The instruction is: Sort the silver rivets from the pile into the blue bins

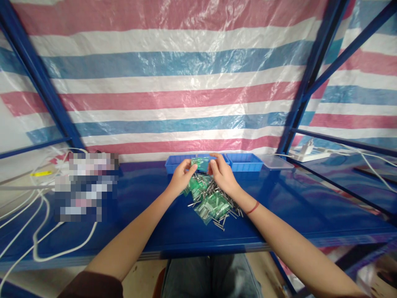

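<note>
My left hand (183, 174) pinches the left edge of a small clear-and-green plastic bag (201, 164) between thumb and fingers. At the bag's right edge is my right hand (223, 174), its fingers curled against the plastic and the index finger raised. The bag is held up just in front of the blue bins, above a pile. In that pile lie more green-tinted plastic bags (212, 206) with pale pieces inside, too small to name. Loose metal screws or nails (219, 225) are scattered around and under them; my right hand and wrist hide part of the pile.
Blue plastic bins (246, 162) stand in a row along the back of the blue table (139, 231). A clear plastic lid (277, 162) lies to their right, near a white power strip (310, 153). White cables (40, 244) and blurred-out items occupy the left. Blue metal posts (305, 91) flank the table.
</note>
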### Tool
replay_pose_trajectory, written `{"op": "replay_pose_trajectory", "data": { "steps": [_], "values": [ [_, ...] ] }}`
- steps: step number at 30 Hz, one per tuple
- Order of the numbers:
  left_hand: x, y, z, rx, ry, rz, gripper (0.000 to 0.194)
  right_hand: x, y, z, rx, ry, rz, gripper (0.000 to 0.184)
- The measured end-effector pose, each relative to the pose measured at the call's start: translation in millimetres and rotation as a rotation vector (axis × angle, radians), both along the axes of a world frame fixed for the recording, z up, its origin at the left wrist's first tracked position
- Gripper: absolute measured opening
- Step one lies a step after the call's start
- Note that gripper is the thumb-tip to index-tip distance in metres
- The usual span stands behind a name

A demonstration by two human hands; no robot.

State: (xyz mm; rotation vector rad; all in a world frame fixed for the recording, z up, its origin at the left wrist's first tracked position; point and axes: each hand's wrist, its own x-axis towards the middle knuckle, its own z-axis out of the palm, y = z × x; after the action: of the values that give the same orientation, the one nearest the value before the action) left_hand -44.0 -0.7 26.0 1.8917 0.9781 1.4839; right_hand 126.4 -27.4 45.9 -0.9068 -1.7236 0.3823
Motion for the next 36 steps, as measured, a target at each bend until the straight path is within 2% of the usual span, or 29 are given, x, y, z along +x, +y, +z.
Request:
{"op": "replay_pose_trajectory", "data": {
  "steps": [3, 6, 11, 14, 17, 19, 21, 23, 24, 26, 28, 30, 33, 36],
  "values": [
    [-1.2, -2.9, 1.6, 0.136, 0.094, 0.141, 0.018, -5.1, -1.8, 0.9, -0.273, 0.147, 0.182, 0.04],
    [-0.5, -7.3, 3.3, 0.224, 0.245, 0.156, 0.015, -8.1, -1.5, 2.7, -0.429, 0.279, 0.305, 0.04],
    [1.9, -14.6, 6.7, 0.24, 0.314, 0.141, 0.028, -5.9, 3.9, -1.6, -0.284, 0.276, 0.222, 0.024],
    [2.8, -16.8, 7.8, 0.197, 0.289, 0.101, 0.029, -3.7, 6.5, -6.4, -0.197, 0.159, 0.173, 0.023],
    [2.1, -10.4, 7.3, 0.133, 0.259, 0.092, 0.029, -3.0, 6.5, -8.4, -0.163, 0.013, 0.22, 0.026],
    [-2.1, 0.9, 7.1, 0.118, 0.204, 0.178, 0.029, -3.1, 6.2, -8.3, -0.17, -0.033, 0.272, 0.033],
    [-11.2, 15.7, 7.5, 0.115, 0.108, 0.349, 0.03, -3.1, 6.6, -7.9, -0.181, -0.036, 0.284, 0.04],
    [-24.3, 29.8, 8.0, 0.085, 0.099, 0.47, 0.033, -3.0, 7.8, -7.8, -0.186, -0.035, 0.266, 0.041],
    [-31.2, 35.2, 7.9, 0.074, 0.15, 0.51, 0.035, -2.8, 8.4, -7.8, -0.189, -0.041, 0.254, 0.041],
    [-43.3, 41.1, 6.9, 0.05, 0.39, 0.538, 0.039, -2.8, 8.9, -8.1, -0.195, -0.069, 0.228, 0.039],
    [-50.1, 40.8, 5.4, 0.045, 0.649, 0.546, 0.038, -3.1, 7.8, -8.4, -0.188, -0.107, 0.196, 0.037],
    [-51.1, 36.9, 4.3, 0.038, 0.813, 0.558, 0.036, -3.9, 5.6, -8.1, -0.176, -0.147, 0.174, 0.035],
    [-48.2, 31.0, 4.2, 0.008, 0.903, 0.563, 0.037, -4.2, 3.5, -6.1, -0.133, -0.219, 0.141, 0.032],
    [-48.7, 29.6, 3.8, -0.025, 0.938, 0.524, 0.035, 1.1, 7.8, -2.8, -0.02, -0.335, 0.008, 0.023]
  ]
}}
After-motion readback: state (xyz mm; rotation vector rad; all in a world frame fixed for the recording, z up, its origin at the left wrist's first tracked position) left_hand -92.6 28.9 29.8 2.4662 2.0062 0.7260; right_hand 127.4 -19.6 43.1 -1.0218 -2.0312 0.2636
